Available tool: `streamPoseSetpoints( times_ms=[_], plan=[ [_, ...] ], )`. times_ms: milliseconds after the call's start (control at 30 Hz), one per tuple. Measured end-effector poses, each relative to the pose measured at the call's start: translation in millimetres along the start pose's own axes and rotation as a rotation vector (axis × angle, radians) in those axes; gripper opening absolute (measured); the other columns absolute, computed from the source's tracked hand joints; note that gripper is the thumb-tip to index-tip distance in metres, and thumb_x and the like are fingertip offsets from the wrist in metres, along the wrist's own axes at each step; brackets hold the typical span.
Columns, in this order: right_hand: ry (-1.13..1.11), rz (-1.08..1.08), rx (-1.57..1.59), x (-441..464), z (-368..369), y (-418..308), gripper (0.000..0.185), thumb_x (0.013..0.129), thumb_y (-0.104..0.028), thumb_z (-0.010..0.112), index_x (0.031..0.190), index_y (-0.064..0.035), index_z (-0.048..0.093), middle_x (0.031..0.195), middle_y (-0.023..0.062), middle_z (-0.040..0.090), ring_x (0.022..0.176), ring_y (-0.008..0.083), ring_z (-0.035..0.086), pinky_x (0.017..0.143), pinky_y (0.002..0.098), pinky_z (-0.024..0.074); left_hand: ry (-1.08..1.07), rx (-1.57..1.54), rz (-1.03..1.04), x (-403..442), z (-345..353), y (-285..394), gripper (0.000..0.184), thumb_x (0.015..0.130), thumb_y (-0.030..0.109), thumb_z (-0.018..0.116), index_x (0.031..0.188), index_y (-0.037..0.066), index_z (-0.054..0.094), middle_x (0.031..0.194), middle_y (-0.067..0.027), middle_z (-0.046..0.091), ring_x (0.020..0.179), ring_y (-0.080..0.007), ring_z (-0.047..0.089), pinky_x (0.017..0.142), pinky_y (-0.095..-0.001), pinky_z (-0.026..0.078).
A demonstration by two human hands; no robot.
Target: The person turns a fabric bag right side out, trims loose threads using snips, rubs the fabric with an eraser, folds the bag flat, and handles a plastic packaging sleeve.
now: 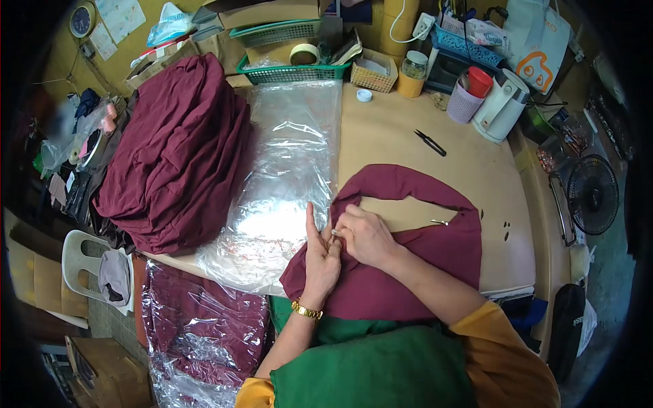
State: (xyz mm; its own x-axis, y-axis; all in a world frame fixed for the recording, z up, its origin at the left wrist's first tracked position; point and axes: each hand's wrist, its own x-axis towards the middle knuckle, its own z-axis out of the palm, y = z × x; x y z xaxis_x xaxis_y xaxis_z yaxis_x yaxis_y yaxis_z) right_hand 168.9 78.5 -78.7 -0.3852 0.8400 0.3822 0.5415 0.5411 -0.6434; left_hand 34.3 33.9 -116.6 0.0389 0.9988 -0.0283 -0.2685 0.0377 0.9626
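A maroon cloth garment [422, 262] lies before me on the brown tabletop, its long edge curving round an opening. My left hand [322, 266], with a gold watch or bracelet [307, 310] at the wrist, is at the garment's left edge; its index finger points up while the other fingers curl closed on the cloth. Against it, my right hand [367, 236] pinches the same edge. A tiny pale thing shows between the fingertips, too small to name. At the opening's right end sits a small shiny metal piece [441, 222].
A tall pile of maroon cloth [180, 156] stands at the left, beside clear plastic bags [292, 146]. Black thread snips [430, 142] lie farther back. Baskets, a jar [413, 66] and a white kettle [501, 105] line the rear. Bagged maroon cloth [204, 326] is at lower left.
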Motion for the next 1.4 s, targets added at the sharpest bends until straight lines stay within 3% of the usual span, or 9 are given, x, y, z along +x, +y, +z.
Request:
streamPoseSetpoints(
  times_ms=[267, 467, 667, 733, 833, 900, 1000, 1233, 1400],
  plan=[
    [0.058, 0.006, -0.052, 12, 16, 4, 0.003, 0.082, -0.001, 0.063, 0.079, -0.0011, 0.063, 0.081, 0.0153, 0.058, 0.073, 0.0388, 0.062, 0.066, 0.0475, 0.0514, 0.02, 0.176, 0.137, 3, 3, 0, 0.096, 0.083, -0.021, 0.036, 0.162, 0.019, 0.0, 0.143, -0.0241, 0.044, 0.129, -0.0241, 0.05, 0.106, -0.032, 0.042],
    [-0.123, -0.036, -0.138, 11, -3, 19, 0.004, 0.082, -0.005, 0.065, 0.083, -0.0016, 0.063, 0.09, 0.0159, 0.061, 0.083, 0.0389, 0.064, 0.073, 0.0487, 0.0518, -0.012, -0.073, 0.088, 2, 1, 5, 0.089, 0.085, -0.019, 0.043, 0.16, 0.015, 0.009, 0.143, -0.0213, 0.045, 0.12, -0.0197, 0.055, 0.099, -0.0312, 0.048],
    [0.111, 0.107, 0.034, 3, -53, 4, 0.004, 0.081, -0.005, 0.069, 0.083, -0.0025, 0.067, 0.081, 0.014, 0.063, 0.078, 0.0347, 0.064, 0.07, 0.0439, 0.05, -0.057, 1.142, 0.209, -4, 9, 52, 0.041, 0.085, -0.001, 0.068, 0.124, 0.005, 0.055, 0.109, -0.0174, 0.068, 0.096, -0.0252, 0.067, 0.086, -0.0349, 0.053],
    [0.152, 0.259, 0.155, 1, -58, 3, 0.004, 0.084, -0.005, 0.068, 0.084, -0.0016, 0.066, 0.082, 0.0133, 0.064, 0.077, 0.0312, 0.064, 0.069, 0.0408, 0.0496, -0.089, 1.142, 0.206, -2, 7, 55, 0.035, 0.084, 0.0, 0.07, 0.118, 0.005, 0.064, 0.094, -0.0163, 0.071, 0.089, -0.0259, 0.069, 0.082, -0.0355, 0.053],
    [0.126, 0.247, 0.202, -11, -54, -2, 0.005, 0.086, -0.007, 0.068, 0.085, -0.002, 0.066, 0.082, 0.0133, 0.064, 0.077, 0.0293, 0.064, 0.069, 0.0391, 0.0491, -0.055, 0.85, 0.097, 4, 2, 42, 0.038, 0.085, -0.002, 0.069, 0.122, 0.003, 0.066, 0.091, -0.012, 0.072, 0.084, -0.0198, 0.068, 0.078, -0.0311, 0.053],
    [0.06, 0.26, 0.252, -21, -45, -9, 0.006, 0.085, -0.008, 0.068, 0.086, -0.0022, 0.067, 0.084, 0.0147, 0.063, 0.08, 0.0313, 0.064, 0.071, 0.0402, 0.0494, 0.051, 0.137, -0.133, 5, -1, 21, 0.052, 0.086, -0.004, 0.067, 0.137, -0.003, 0.055, 0.088, -0.0006, 0.064, 0.068, -0.0062, 0.052, 0.062, -0.0207, 0.044],
    [0.05, 0.092, 0.124, -25, -11, -3, 0.009, 0.088, -0.008, 0.063, 0.084, -0.0012, 0.059, 0.085, 0.017, 0.059, 0.081, 0.0385, 0.061, 0.071, 0.0462, 0.0483, 0.1, -0.046, -0.183, -3, 15, 17, 0.052, 0.087, -0.009, 0.062, 0.138, -0.008, 0.052, 0.092, 0.0042, 0.059, 0.07, 0.0008, 0.043, 0.062, -0.0135, 0.037],
    [0.035, 0.067, 0.091, -25, -9, -7, 0.01, 0.088, -0.005, 0.06, 0.082, 0.0007, 0.055, 0.086, 0.02, 0.057, 0.08, 0.0426, 0.059, 0.07, 0.0515, 0.0478, 0.202, -0.184, -0.209, -2, 19, 17, 0.059, 0.086, -0.016, 0.052, 0.144, -0.013, 0.041, 0.106, -0.0026, 0.059, 0.077, -0.0023, 0.047, 0.071, -0.0151, 0.043],
    [0.079, 0.054, 0.023, -13, -4, 12, 0.009, 0.087, -0.006, 0.061, 0.082, 0.0001, 0.056, 0.087, 0.0198, 0.057, 0.082, 0.0427, 0.06, 0.071, 0.0513, 0.0482, 0.166, -0.146, -0.184, -3, 17, 13, 0.06, 0.087, -0.014, 0.053, 0.145, -0.012, 0.04, 0.095, 0.0001, 0.055, 0.077, -0.0037, 0.047, 0.072, -0.017, 0.044]
  ],
)
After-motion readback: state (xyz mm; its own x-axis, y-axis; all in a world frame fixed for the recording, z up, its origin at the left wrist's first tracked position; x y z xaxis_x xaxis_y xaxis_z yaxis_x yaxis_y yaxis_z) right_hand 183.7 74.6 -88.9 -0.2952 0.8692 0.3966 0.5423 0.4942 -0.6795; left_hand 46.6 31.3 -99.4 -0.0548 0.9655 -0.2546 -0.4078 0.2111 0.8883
